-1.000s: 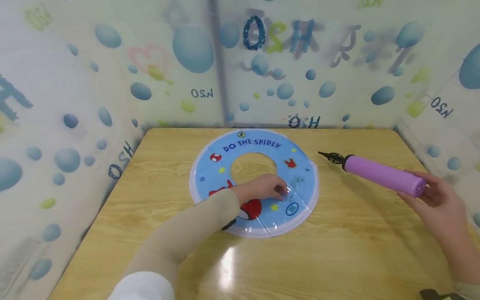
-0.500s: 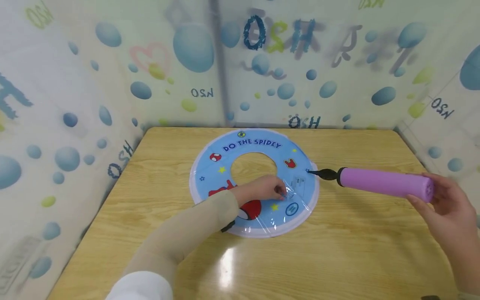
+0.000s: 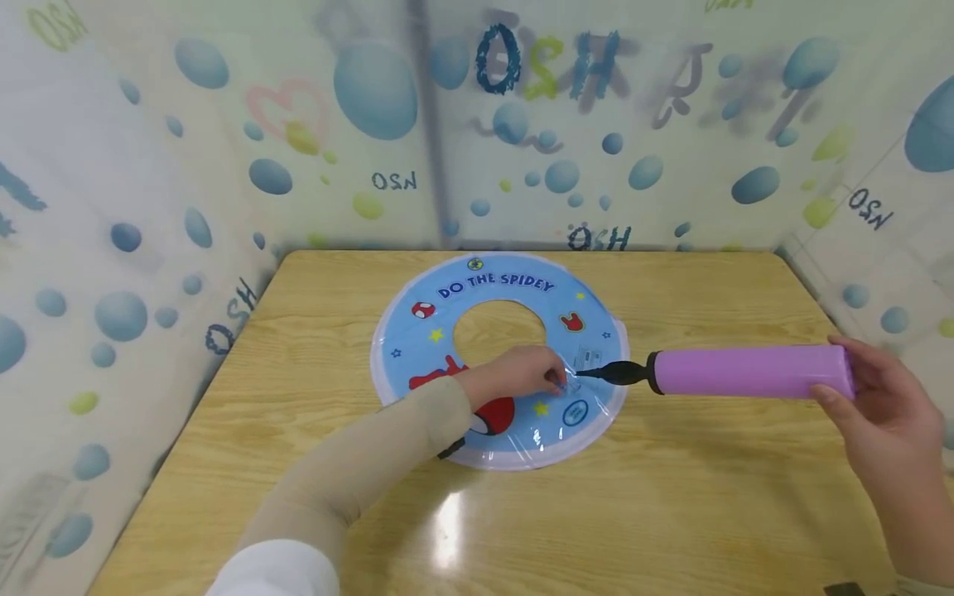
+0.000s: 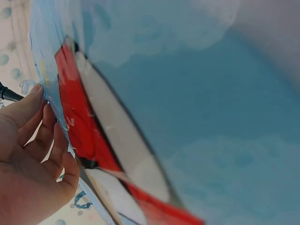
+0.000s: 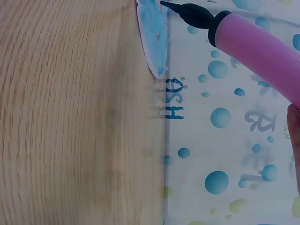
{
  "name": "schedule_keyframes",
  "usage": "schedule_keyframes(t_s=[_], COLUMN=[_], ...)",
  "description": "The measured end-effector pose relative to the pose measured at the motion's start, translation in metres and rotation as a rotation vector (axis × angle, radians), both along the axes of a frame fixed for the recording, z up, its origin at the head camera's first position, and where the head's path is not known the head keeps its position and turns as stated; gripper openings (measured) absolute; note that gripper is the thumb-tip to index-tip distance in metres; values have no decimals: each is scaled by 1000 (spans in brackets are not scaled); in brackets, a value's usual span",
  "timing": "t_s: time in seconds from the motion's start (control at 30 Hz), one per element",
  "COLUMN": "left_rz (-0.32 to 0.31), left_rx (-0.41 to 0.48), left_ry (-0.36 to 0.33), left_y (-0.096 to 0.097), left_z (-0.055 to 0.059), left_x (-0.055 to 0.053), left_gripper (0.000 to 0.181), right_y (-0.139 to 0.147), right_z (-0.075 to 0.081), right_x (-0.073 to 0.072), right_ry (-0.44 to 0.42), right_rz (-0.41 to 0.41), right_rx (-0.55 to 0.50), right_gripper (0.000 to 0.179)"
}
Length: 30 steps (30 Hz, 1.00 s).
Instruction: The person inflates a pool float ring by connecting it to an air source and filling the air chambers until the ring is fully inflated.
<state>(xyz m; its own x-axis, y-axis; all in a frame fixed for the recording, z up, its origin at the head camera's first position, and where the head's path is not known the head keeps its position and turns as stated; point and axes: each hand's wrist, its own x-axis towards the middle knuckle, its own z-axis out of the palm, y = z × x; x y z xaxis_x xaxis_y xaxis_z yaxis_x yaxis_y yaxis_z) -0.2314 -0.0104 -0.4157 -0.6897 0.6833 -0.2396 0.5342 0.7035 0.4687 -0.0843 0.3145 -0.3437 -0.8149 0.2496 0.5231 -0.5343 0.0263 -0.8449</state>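
Observation:
A flat, deflated blue swim ring [image 3: 398, 331] with "DO THE SPIDEY" lettering and red cartoon figures lies on the wooden table. My left hand [image 3: 532, 370] pinches the ring near its clear valve [image 4: 26, 86], thumb against fingers. My right hand [image 3: 890, 414] grips the back end of a purple hand pump [image 3: 745, 371], which is held nearly level above the table. The pump's black nozzle [image 3: 614, 372] points left, its tip close to the left fingertips and overlapping the ring in the head view. In the right wrist view, only part of the right hand shows at the edge.
The wooden table [image 3: 298, 356] stands against walls covered in bubble-patterned sheeting [image 3: 562, 175] at the back and both sides. The left forearm crosses over the near edge of the ring. A small dark object [image 3: 844, 589] shows at the bottom right.
The right hand has brought the pump left and turned it level, so its nozzle tip moves from right of the ring to beside the left fingers. The left hand stays in place on the ring.

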Motion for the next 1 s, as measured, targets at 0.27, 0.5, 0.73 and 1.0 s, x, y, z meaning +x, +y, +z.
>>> schedule_keyframes(t_s=[0.27, 0.5, 0.73, 1.0], left_rz=[-12, -21, -30, -22], left_rx=[-36, -32, -39, -70], left_ry=[37, 19, 10, 12], left_y=[0, 0, 0, 3], left_z=[3, 4, 5, 3], left_x=[2, 2, 1, -1], left_gripper=[19, 21, 21, 21], right_y=[-4, -6, -6, 2], right_z=[0, -2, -2, 5], right_x=[0, -2, -1, -14], right_ry=[11, 59, -7, 111], right_rz=[45, 134, 97, 272], right_rx=[-5, -1, 42, 174], right_gripper=[41, 43, 42, 43])
